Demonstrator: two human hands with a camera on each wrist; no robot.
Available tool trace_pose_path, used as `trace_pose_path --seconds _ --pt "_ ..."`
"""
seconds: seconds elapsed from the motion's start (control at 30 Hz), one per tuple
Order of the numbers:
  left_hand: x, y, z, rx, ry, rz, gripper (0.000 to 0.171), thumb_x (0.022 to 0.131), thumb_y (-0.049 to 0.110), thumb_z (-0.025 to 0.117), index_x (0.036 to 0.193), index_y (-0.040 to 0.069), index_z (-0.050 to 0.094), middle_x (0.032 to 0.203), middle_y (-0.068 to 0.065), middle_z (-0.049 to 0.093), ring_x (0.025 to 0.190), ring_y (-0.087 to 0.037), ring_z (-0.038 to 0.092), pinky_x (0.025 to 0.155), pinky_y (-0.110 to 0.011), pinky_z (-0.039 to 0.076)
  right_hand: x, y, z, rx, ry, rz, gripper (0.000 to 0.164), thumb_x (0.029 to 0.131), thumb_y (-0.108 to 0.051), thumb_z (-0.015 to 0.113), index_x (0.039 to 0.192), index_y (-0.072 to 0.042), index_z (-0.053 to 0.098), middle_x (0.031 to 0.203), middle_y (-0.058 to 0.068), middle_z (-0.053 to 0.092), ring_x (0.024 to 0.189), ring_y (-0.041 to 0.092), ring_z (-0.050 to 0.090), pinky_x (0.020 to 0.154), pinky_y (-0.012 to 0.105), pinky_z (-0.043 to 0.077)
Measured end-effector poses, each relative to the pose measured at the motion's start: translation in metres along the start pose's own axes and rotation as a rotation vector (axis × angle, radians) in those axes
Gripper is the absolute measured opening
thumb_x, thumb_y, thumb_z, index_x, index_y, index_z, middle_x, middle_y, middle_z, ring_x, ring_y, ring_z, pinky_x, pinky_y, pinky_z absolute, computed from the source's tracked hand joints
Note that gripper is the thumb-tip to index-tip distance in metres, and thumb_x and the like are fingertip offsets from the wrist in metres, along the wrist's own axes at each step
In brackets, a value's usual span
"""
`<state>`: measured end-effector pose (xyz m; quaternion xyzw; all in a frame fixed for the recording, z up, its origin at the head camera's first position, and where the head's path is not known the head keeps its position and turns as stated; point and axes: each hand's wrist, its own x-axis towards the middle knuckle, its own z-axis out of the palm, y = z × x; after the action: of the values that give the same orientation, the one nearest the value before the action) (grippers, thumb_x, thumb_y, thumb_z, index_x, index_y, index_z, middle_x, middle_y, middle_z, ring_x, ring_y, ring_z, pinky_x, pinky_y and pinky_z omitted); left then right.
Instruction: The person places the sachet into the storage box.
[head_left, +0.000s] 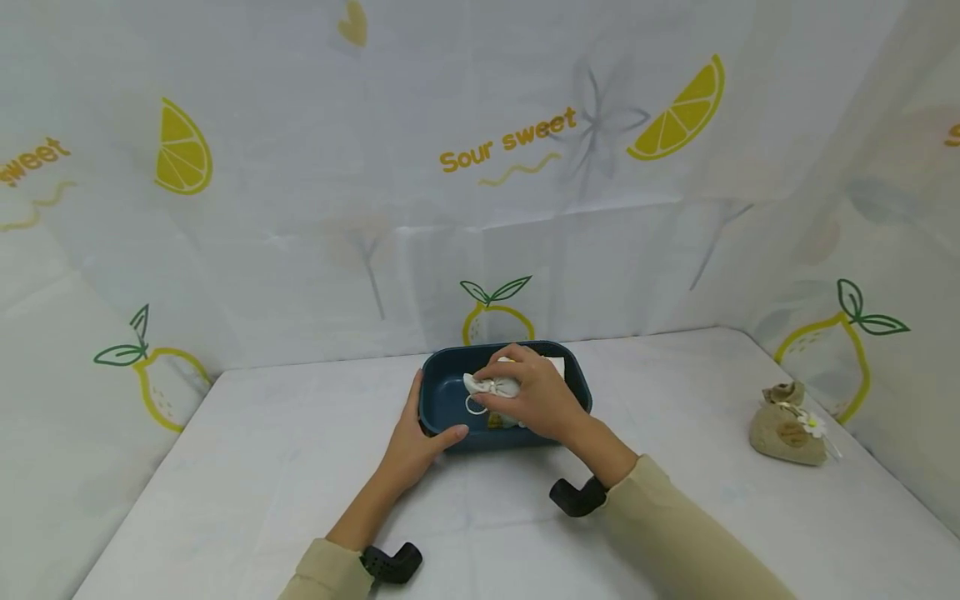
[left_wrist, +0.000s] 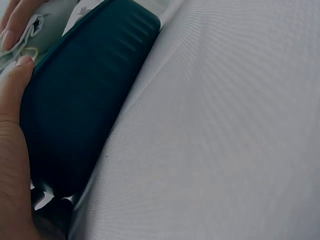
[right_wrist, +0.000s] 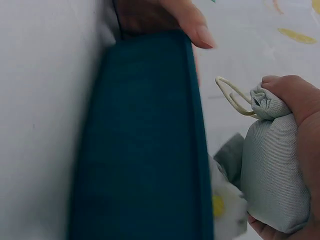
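Observation:
A dark blue plastic bin [head_left: 495,440] stands on the white-covered table. At its left end my left hand [head_left: 415,437] grips the corner, thumb over the front rim and fingers along the left side. My right hand [head_left: 543,396] holds a pale grey-green drawstring pouch [right_wrist: 275,175] above the bin, with a cream cord loop [right_wrist: 234,97] hanging from its gathered neck. Beneath that hand, other small cloth items lie in the bin, among them a white one with a yellow flower centre [right_wrist: 227,210]; the hand hides most of them.
A tan burlap pouch [head_left: 787,429] with a daisy on its tie sits near the table's right edge. White cloth [head_left: 480,233] printed with lemons hangs behind the table. Black bent pieces [head_left: 393,562] are worn at both wrists.

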<state>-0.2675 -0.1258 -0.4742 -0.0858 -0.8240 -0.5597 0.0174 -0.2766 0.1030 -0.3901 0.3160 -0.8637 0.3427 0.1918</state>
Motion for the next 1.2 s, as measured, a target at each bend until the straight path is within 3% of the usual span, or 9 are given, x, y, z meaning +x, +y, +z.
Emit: trace_pose_path --seconds 0.2,0.43,0.6,0.87,0.97,1.1,1.2 --pt "0.0 -0.002 -0.001 -0.001 -0.008 0.011 0.113 0.083 0.044 0.081 0.164 0.029 0.003 0.172 -0.005 0.014 0.157 -0.033 0.022 0.121 -0.061 0.029 0.013 -0.003 0.024 -0.051 -0.076 -0.011 0.027 0.084 -0.033 0.083 0.108 -0.022 0.08 0.108 0.0 0.066 0.103 0.019 0.062 0.088 0.038 0.056" --pt "0.001 -0.003 -0.001 -0.029 -0.02 0.021 0.113 0.084 0.042 0.08 0.165 0.026 0.002 0.172 -0.005 0.014 0.158 -0.032 0.019 0.122 -0.061 0.026 0.022 -0.007 0.043 -0.099 -0.171 0.044 0.036 0.086 -0.038 0.08 0.118 -0.022 0.076 0.115 0.001 0.067 0.11 0.021 0.061 0.095 0.041 0.055" --pt "0.001 -0.002 -0.001 -0.04 -0.026 0.014 0.115 0.084 0.043 0.081 0.165 0.026 0.001 0.172 -0.006 0.012 0.158 -0.031 0.017 0.123 -0.06 0.025 0.026 -0.012 0.05 -0.148 -0.267 0.068 0.046 0.089 -0.041 0.078 0.129 -0.021 0.07 0.122 0.003 0.067 0.113 0.022 0.061 0.094 0.041 0.055" --pt "0.001 -0.003 -0.001 -0.029 -0.013 0.016 0.115 0.083 0.044 0.082 0.165 0.026 0.003 0.172 -0.006 0.013 0.157 -0.033 0.019 0.122 -0.062 0.025 0.03 -0.011 0.051 -0.249 -0.404 0.091 0.059 0.093 -0.053 0.068 0.142 -0.023 0.058 0.136 0.006 0.064 0.123 0.025 0.06 0.104 0.05 0.049" --pt "0.001 -0.004 0.001 -0.011 -0.014 0.017 0.115 0.082 0.045 0.082 0.165 0.025 0.004 0.171 -0.007 0.014 0.157 -0.034 0.02 0.121 -0.064 0.026 0.028 -0.006 0.043 -0.171 -0.364 0.103 0.056 0.096 -0.05 0.065 0.142 -0.02 0.058 0.139 0.007 0.062 0.128 0.026 0.059 0.107 0.051 0.048" --pt "0.001 -0.004 0.002 0.003 -0.011 0.02 0.115 0.082 0.046 0.082 0.165 0.026 0.004 0.171 -0.007 0.016 0.157 -0.034 0.021 0.121 -0.065 0.025 0.024 0.002 0.023 -0.064 -0.207 0.089 0.045 0.098 -0.04 0.066 0.134 -0.014 0.064 0.136 0.008 0.063 0.128 0.028 0.059 0.105 0.048 0.051" --pt "0.0 -0.001 0.001 -0.009 0.005 0.016 0.115 0.081 0.044 0.083 0.165 0.026 0.005 0.171 -0.005 0.018 0.157 -0.033 0.021 0.122 -0.064 0.024 0.021 0.005 0.003 -0.052 -0.097 0.044 0.038 0.097 -0.035 0.068 0.128 -0.012 0.068 0.132 0.008 0.065 0.125 0.028 0.061 0.101 0.047 0.053"
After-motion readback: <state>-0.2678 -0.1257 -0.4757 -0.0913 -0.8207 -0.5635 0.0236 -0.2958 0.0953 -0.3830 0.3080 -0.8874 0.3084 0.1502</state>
